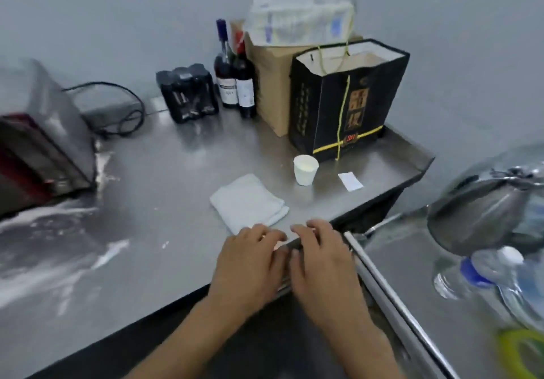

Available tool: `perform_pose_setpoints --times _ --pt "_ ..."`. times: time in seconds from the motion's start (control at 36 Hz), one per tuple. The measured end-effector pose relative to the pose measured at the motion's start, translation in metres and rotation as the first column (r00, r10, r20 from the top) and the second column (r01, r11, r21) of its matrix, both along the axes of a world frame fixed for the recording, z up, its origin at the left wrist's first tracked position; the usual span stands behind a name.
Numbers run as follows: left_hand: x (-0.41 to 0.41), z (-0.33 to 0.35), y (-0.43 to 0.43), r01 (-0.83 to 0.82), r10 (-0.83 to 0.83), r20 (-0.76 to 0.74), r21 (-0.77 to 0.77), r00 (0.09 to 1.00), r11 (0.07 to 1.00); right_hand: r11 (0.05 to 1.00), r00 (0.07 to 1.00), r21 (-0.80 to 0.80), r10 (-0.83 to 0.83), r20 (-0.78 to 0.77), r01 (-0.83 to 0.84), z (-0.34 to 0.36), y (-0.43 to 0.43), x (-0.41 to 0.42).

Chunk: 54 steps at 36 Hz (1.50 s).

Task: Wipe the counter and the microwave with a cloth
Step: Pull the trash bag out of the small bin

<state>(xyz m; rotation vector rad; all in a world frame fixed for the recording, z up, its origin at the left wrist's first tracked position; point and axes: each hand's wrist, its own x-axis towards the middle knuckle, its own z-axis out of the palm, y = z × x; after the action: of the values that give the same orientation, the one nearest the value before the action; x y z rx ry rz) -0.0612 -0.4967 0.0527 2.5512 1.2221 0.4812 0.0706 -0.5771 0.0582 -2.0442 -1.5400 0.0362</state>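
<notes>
At the worktop's [164,187] near right corner, side by side and palm down: left hand [250,263] and right hand [319,263], thumbs nearly meeting, fingers loosely bent, gripping nothing. Cannot tell whether resting on the steel edge or hovering just over it.

Just ahead of the left fingertips, flat on the steel: folded pale cloth [248,202], its near corner right at those fingertips, contact unclear. Beyond the cloth, ahead of the right hand: white cup [305,169], upright, with a white slip [350,182] lying just to its right. Farther ahead, toward the wall: black bag [347,101] with gold lettering and yellow cord, open at the top. Behind and left of the bag, a brown box [270,84] topped by a wrapped white pack [300,19]. Left again, two dark bottles [225,78] standing together, then shrink-wrapped cans [188,93].

Far to the left of the hands: microwave [38,143], dark red front, silver casing, only partly in frame, with black cable [123,113] looped behind it. Between microwave and hands, streaks of white powder [59,231] smeared across the worktop, thickest along the near left.

Right of the right hand, past a steel rail: second steel top [412,261]. On that side, blurred: a metal pot [485,216], a clear water bottle [477,269] with blue cap just below it, and a yellow-green tape roll [521,352] at the lower right corner.
</notes>
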Motion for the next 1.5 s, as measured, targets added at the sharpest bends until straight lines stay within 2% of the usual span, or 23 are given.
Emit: perform_pose_setpoints --times 0.22,0.44,0.64,0.81,1.06,1.25,1.36,1.5 --pt "-0.112 0.108 0.002 -0.341 0.338 -0.108 -0.014 0.935 0.94 0.944 0.936 -0.091 0.326 0.135 -0.316 0.109 0.051 -0.092" --pt "-0.289 0.154 -0.035 -0.656 0.653 -0.132 0.022 0.746 0.754 0.805 0.773 -0.15 0.593 0.227 -0.574 0.171 0.066 -0.244" --pt "-0.424 0.185 -0.067 -0.776 0.763 -0.225 0.046 0.606 0.629 0.708 0.642 -0.257 0.705 0.3 -0.658 0.199 0.064 -0.381" --pt "-0.518 0.193 -0.105 -0.853 0.837 -0.255 0.073 0.485 0.517 0.615 0.542 -0.308 0.787 0.294 -0.726 0.21 0.041 -0.483" --pt "-0.613 0.183 -0.182 -0.938 0.915 -0.242 0.052 0.322 0.344 0.365 0.265 -0.366 0.918 0.296 -0.856 0.201 0.001 -0.607" --pt "-0.665 0.16 -0.267 -0.997 0.97 -0.239 0.054 0.035 0.049 0.059 -0.003 -0.329 0.982 0.187 -0.943 0.169 -0.04 -0.685" --pt "-0.682 0.146 -0.317 -0.994 0.956 -0.275 0.069 -0.1 -0.084 -0.107 -0.18 -0.345 0.966 0.187 -0.932 0.147 -0.074 -0.718" --pt "-0.704 0.124 -0.371 -0.973 0.92 -0.32 0.044 -0.228 -0.226 -0.215 -0.278 -0.39 0.954 0.111 -0.895 0.112 -0.118 -0.749"
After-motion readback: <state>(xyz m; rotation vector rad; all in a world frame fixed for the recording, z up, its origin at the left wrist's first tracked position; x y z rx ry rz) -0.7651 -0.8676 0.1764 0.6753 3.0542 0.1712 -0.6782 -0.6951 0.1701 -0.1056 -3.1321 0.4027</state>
